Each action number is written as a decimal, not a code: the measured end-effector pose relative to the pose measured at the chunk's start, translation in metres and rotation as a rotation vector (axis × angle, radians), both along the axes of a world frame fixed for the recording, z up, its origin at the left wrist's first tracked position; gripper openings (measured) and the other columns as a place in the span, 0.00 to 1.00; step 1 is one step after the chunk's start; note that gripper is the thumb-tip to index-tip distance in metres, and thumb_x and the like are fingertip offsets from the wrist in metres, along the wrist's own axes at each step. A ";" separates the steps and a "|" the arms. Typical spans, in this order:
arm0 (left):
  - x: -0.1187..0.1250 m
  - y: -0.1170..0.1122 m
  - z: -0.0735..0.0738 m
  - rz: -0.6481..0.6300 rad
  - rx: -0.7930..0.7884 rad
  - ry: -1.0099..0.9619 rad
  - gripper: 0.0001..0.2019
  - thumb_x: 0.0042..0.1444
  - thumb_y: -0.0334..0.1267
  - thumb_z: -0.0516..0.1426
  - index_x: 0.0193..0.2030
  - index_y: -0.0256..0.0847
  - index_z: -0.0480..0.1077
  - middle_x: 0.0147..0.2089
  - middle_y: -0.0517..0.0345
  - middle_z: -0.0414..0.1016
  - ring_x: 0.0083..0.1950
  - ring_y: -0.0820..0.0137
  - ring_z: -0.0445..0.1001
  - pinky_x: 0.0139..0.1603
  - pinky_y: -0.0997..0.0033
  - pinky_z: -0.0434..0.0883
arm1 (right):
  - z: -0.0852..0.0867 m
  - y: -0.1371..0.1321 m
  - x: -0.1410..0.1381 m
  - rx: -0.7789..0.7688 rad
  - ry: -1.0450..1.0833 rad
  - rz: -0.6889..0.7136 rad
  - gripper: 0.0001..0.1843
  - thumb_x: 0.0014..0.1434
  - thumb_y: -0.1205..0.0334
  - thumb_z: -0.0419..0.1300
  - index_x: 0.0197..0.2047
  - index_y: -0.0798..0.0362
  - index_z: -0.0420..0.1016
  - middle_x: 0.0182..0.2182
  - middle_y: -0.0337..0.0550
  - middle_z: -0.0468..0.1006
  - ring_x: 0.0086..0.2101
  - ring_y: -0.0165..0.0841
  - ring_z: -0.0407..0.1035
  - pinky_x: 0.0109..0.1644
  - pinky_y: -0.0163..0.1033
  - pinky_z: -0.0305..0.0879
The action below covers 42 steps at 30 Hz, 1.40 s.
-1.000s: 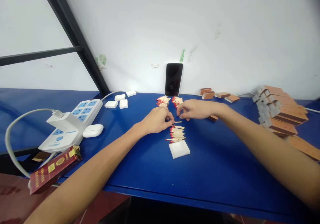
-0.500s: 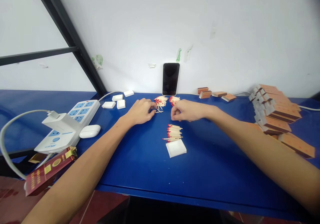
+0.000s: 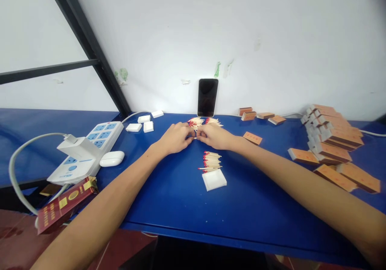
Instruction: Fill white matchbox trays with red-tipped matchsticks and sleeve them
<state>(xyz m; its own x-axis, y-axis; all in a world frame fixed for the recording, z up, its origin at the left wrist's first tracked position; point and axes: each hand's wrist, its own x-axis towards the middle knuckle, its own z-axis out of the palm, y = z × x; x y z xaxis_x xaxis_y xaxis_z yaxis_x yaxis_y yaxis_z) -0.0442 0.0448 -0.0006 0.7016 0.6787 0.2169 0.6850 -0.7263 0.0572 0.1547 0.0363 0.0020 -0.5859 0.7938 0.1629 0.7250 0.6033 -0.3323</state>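
- Matches lie in a neat row, sticks running left to right, red heads leftward; the row sits on the wearer's side of both hands, nearer the right.
- Left hand and right hand have curled fingers, their tips close together just in front of a loose left pile; whether they pinch a match, I cannot tell.
- Right pile shows behind the right hand.
- White box rests just beside the row's near end.
- Blue table meets a white wall, where a phone leans upright; stacked matchboxes stand rightward.
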 end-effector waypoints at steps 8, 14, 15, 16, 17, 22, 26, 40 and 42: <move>-0.006 0.013 -0.010 0.110 0.127 0.011 0.18 0.66 0.34 0.48 0.58 0.45 0.71 0.50 0.48 0.70 0.47 0.59 0.70 0.48 0.59 0.66 | 0.017 -0.042 0.033 -0.239 -0.068 -0.077 0.06 0.57 0.66 0.57 0.29 0.53 0.72 0.25 0.37 0.75 0.26 0.28 0.65 0.30 0.33 0.56; 0.008 0.025 -0.005 -0.067 0.288 0.069 0.14 0.67 0.36 0.49 0.50 0.45 0.76 0.49 0.48 0.68 0.50 0.58 0.67 0.47 0.59 0.62 | 0.035 -0.044 0.030 -0.184 -0.100 -0.091 0.15 0.64 0.58 0.52 0.31 0.53 0.74 0.28 0.41 0.78 0.29 0.32 0.69 0.33 0.35 0.58; 0.011 0.025 -0.004 -0.092 0.305 0.085 0.14 0.67 0.36 0.49 0.47 0.45 0.76 0.49 0.48 0.68 0.50 0.58 0.66 0.47 0.59 0.61 | 0.035 -0.036 0.028 -0.118 -0.117 -0.121 0.15 0.65 0.59 0.51 0.31 0.54 0.74 0.28 0.43 0.78 0.30 0.33 0.70 0.34 0.36 0.58; 0.014 0.025 -0.002 -0.110 0.316 0.102 0.13 0.67 0.36 0.50 0.45 0.44 0.77 0.48 0.47 0.68 0.50 0.58 0.66 0.47 0.60 0.60 | 0.035 -0.028 0.026 -0.059 -0.141 -0.152 0.14 0.65 0.61 0.51 0.32 0.54 0.74 0.30 0.45 0.79 0.31 0.34 0.70 0.36 0.37 0.58; 0.016 0.024 -0.001 -0.121 0.322 0.116 0.13 0.66 0.36 0.49 0.43 0.43 0.76 0.48 0.47 0.67 0.50 0.58 0.66 0.47 0.60 0.60 | 0.033 -0.019 0.025 -0.007 -0.171 -0.184 0.13 0.65 0.62 0.51 0.34 0.54 0.74 0.32 0.46 0.79 0.33 0.35 0.71 0.36 0.37 0.58; 0.016 0.020 0.000 -0.101 0.306 0.135 0.12 0.67 0.36 0.49 0.48 0.41 0.72 0.48 0.45 0.66 0.49 0.58 0.65 0.46 0.61 0.59 | 0.021 0.022 0.020 0.164 -0.308 -0.170 0.11 0.62 0.66 0.54 0.45 0.53 0.75 0.44 0.51 0.76 0.41 0.39 0.71 0.39 0.38 0.58; 0.012 0.023 -0.003 -0.070 0.311 0.157 0.13 0.67 0.36 0.48 0.49 0.39 0.72 0.49 0.44 0.66 0.50 0.56 0.64 0.46 0.60 0.59 | 0.018 0.033 0.021 0.175 -0.359 -0.089 0.10 0.62 0.65 0.56 0.45 0.51 0.76 0.43 0.49 0.73 0.40 0.38 0.70 0.38 0.38 0.58; 0.035 -0.005 0.000 -0.171 0.064 0.069 0.11 0.65 0.34 0.51 0.43 0.38 0.74 0.48 0.45 0.67 0.50 0.57 0.68 0.49 0.58 0.64 | 0.031 0.014 0.065 0.079 -0.440 -0.096 0.10 0.61 0.62 0.59 0.43 0.50 0.80 0.42 0.49 0.78 0.41 0.40 0.72 0.40 0.39 0.62; 0.041 -0.011 0.001 -0.195 -0.079 0.028 0.10 0.63 0.33 0.52 0.43 0.38 0.75 0.45 0.48 0.69 0.47 0.61 0.70 0.48 0.62 0.66 | 0.024 0.014 0.064 0.081 -0.433 -0.095 0.10 0.62 0.62 0.58 0.43 0.50 0.80 0.42 0.48 0.78 0.41 0.40 0.73 0.39 0.38 0.62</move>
